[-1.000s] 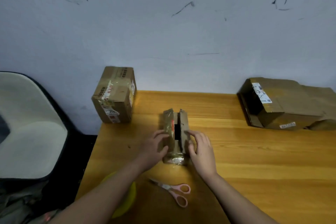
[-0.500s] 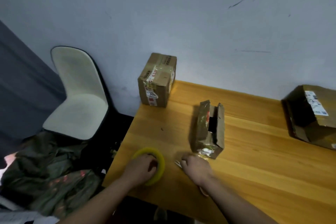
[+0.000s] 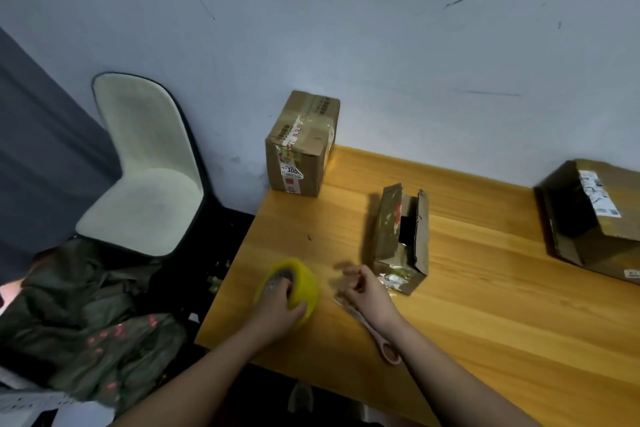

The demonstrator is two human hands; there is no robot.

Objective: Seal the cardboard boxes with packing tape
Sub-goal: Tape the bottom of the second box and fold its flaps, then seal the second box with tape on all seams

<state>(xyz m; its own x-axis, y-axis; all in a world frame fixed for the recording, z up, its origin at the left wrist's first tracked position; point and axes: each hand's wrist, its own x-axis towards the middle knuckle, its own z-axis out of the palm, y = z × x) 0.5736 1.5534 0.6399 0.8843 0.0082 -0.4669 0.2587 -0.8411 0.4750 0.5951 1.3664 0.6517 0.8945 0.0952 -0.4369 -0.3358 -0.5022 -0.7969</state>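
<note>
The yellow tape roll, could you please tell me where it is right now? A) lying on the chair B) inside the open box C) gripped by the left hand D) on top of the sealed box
C: the left hand grips the yellow tape roll at the table's near-left corner, fingers in its core.

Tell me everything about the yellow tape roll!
The tape roll is a fat ring of shiny, see-through yellow tape, with a grey core showing in its hole. It stands tilted at the near left corner of the wooden table, with its hole facing up and left. The left hand grips it, with fingers poked into the hole and the thumb on the outside. No loose tape end can be seen. The right hand is beside it, not touching.
</note>
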